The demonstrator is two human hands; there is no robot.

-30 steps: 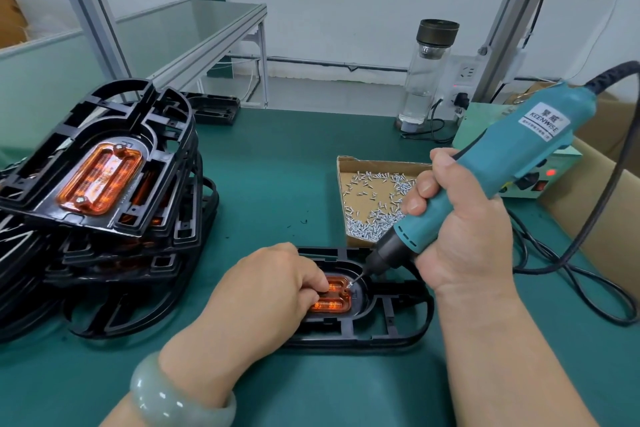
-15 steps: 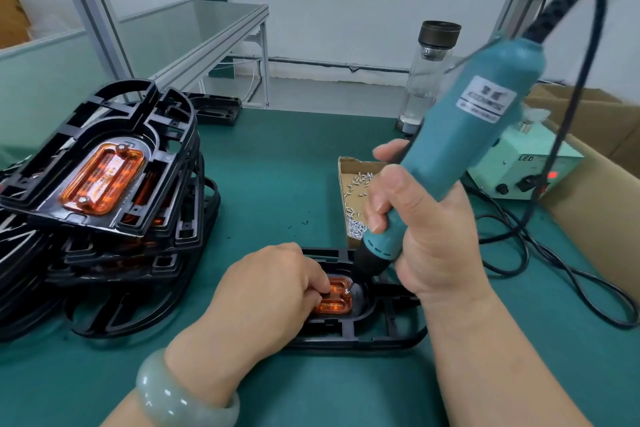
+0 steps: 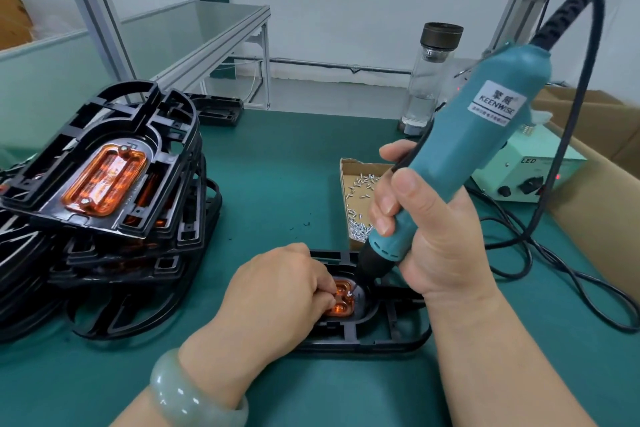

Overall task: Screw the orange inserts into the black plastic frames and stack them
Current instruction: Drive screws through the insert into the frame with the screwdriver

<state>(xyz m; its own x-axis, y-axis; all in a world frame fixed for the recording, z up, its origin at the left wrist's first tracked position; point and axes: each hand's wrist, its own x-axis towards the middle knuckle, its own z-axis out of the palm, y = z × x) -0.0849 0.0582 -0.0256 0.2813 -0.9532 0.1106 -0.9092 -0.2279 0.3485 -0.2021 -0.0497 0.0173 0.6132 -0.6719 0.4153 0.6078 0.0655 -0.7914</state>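
A black plastic frame (image 3: 388,333) lies flat on the green mat in front of me, with an orange insert (image 3: 341,305) seated in its oval recess. My left hand (image 3: 277,295) rests on the frame with curled fingers pinching at the insert's left edge, covering most of it. My right hand (image 3: 426,236) grips a teal electric screwdriver (image 3: 460,156), held steeply, its tip down on a screw at the insert's upper right. A leaning stack of finished frames (image 3: 114,184) with orange inserts stands at the left.
A shallow cardboard tray of small screws (image 3: 360,194) sits just behind the frame. A pale green power box (image 3: 533,170) and black cables (image 3: 571,281) lie at the right, beside cardboard boxes. A glass bottle (image 3: 429,76) stands at the back.
My right hand has tilted the screwdriver from a flat slant to nearly upright and brought its tip down onto the insert. My left hand stays on the insert.
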